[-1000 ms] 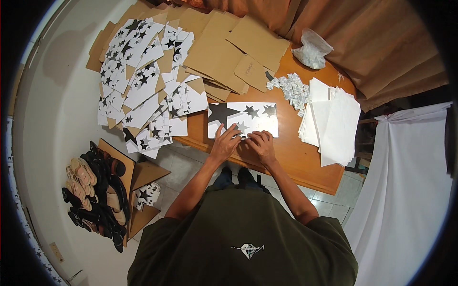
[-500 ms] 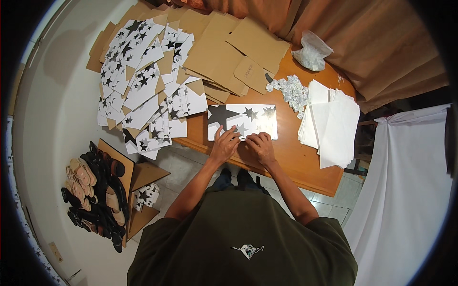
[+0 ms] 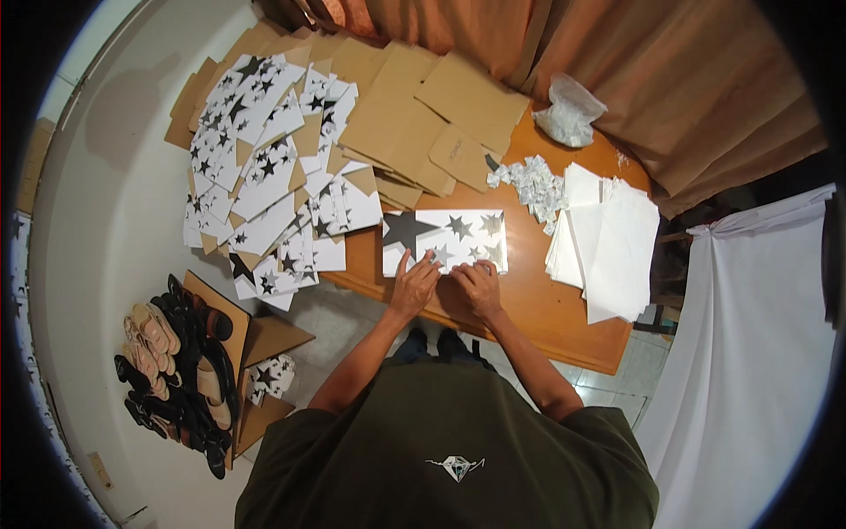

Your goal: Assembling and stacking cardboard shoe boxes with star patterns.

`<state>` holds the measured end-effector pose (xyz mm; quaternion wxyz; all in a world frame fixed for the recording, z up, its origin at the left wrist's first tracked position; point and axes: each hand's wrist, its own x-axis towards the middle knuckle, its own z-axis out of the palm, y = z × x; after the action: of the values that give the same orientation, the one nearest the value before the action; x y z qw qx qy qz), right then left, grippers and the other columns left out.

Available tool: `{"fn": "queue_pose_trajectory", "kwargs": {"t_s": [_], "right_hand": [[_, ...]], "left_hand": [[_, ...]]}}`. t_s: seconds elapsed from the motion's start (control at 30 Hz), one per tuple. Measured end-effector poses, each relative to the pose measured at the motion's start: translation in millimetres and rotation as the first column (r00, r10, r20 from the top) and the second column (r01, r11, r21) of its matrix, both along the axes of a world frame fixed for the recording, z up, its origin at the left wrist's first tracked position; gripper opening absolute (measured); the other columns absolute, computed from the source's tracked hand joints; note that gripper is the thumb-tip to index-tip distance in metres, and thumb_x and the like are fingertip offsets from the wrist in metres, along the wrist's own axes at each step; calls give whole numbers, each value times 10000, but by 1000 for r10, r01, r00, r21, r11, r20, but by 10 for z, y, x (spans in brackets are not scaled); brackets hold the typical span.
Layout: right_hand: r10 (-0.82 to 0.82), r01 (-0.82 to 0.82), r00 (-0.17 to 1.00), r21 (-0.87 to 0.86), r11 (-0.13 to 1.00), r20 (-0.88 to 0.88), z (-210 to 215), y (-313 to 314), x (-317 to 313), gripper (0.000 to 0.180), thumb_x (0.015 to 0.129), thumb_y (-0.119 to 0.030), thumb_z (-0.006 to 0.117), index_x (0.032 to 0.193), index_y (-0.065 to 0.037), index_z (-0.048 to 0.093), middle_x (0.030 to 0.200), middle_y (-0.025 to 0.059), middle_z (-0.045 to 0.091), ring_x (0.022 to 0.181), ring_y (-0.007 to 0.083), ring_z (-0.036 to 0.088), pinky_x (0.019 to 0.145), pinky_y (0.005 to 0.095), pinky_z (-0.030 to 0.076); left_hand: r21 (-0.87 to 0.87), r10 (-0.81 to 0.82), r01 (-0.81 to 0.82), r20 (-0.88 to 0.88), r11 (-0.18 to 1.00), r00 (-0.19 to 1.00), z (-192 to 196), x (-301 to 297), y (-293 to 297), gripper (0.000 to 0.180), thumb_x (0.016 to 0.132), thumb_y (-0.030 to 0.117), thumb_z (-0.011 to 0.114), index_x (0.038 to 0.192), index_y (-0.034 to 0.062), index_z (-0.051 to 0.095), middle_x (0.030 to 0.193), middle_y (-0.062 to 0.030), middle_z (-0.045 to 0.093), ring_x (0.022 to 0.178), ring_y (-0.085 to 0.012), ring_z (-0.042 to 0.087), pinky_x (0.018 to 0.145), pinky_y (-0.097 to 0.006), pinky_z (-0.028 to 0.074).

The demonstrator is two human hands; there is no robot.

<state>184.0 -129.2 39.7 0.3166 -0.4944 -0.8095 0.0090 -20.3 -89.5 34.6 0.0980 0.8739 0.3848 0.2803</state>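
A white box (image 3: pixel 454 227) printed with black and grey stars lies flat on the wooden table, its long side toward me. At its near edge, left of the middle, my left hand (image 3: pixel 414 286) has its index finger laid on the top and its other fingers bent at the edge. Just to the right, my right hand (image 3: pixel 478 286) grips the same edge with curled fingers. Both thumbs are close together at the edge, partly hidden by the fingers.
Star-printed card blanks (image 3: pixel 264 167) and brown cardboard sheets (image 3: pixel 388 115) cover the table's left and back. Small white packets (image 3: pixel 535 187), a plastic bag (image 3: pixel 571 115) and white paper (image 3: pixel 617 238) are at the right. Shoes (image 3: pixel 176 361) sit on a board at lower left.
The whole view has shifted slightly, so the table and box appear a little lower. Both hands remain at the box's near edge, with only slight finger movement.
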Motion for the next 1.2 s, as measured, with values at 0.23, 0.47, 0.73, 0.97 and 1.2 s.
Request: {"fn": "queue_pose_trajectory", "kwargs": {"t_s": [0.23, 0.47, 0.73, 0.97, 1.2], "right_hand": [[-21, 23, 999, -65, 998, 26, 109, -57, 5, 270, 825, -99, 730, 1094, -105, 707, 1070, 31, 688, 997, 201, 647, 993, 434, 433], [-315, 283, 907, -151, 947, -278, 114, 539, 361, 438, 882, -134, 709, 1296, -34, 605, 1306, 216, 594, 1197, 415, 557, 1018, 489, 424], [-578, -57, 556, -721, 690, -597, -282, 766, 1000, 566, 999, -350, 637, 1467, -66, 493, 1250, 149, 666, 1109, 234, 647, 915, 350, 522], [-566, -429, 219, -599, 676, -795, 186, 323, 1428, 775, 920, -415, 673, 1549, -72, 378, 1514, 74, 452, 1305, 214, 480, 1127, 382, 326], [-350, -379, 237, -418, 826, -906, 888, 193, 1379, 712, 884, -86, 776, 1505, -6, 438, 1423, 113, 550, 1312, 206, 484, 1132, 360, 368]], "left_hand": [[-109, 6, -9, -26, 994, 1000, 23, -2, -78, 204, 841, 153, 755, 1024, 86, 697, 1147, -68, 677, 1312, -257, 558, 1141, -625, 266], [-157, -27, -17, -274, 987, 961, 346, 227, -126, 787, 816, 193, 762, 1525, 195, 419, 1476, -71, 507, 1429, -289, 408, 1128, -635, 245], [-101, -53, 19, -344, 995, 938, 226, 293, 65, 672, 868, 0, 599, 1481, 260, 506, 1498, -42, 523, 1413, -261, 456, 1112, -651, 226], [-256, -216, 186, -94, 949, 972, 840, 152, 375, 568, 948, 107, 639, 1476, 273, 511, 1488, -6, 553, 1414, -196, 469, 1113, -627, 213], [35, -202, 205, -72, 978, 977, 1373, 318, 454, 589, 885, 130, 731, 1438, 198, 539, 1384, -88, 588, 1340, -294, 501, 1091, -540, 316]]}}
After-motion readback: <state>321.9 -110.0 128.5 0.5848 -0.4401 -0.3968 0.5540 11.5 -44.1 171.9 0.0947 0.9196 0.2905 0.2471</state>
